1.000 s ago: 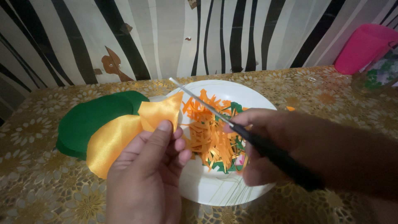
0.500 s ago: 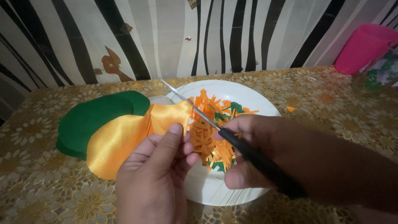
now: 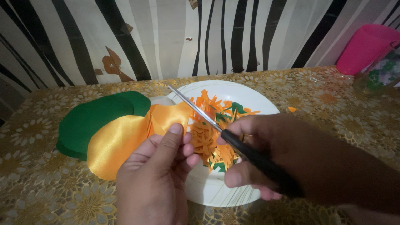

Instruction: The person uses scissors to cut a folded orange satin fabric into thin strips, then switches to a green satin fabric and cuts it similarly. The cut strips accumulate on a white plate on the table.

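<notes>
Since half a second ago the scissors (image 3: 233,135) have slid a little right over the white plate (image 3: 250,96). The right hand (image 3: 266,154) is closed around their black handles. The left hand (image 3: 156,175) pinches orange satin cloth (image 3: 121,139) just left of the plate; it looks light, soft and slippery, best held near the edge. A pink container (image 3: 364,46) stands far right of the plate.

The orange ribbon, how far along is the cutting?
Done: a pile of orange strips already lies in the white plate. In hand: the left hand pinches the orange ribbon while the right hand works the scissors at its edge. Left: most of the ribbon, uncut.
</notes>
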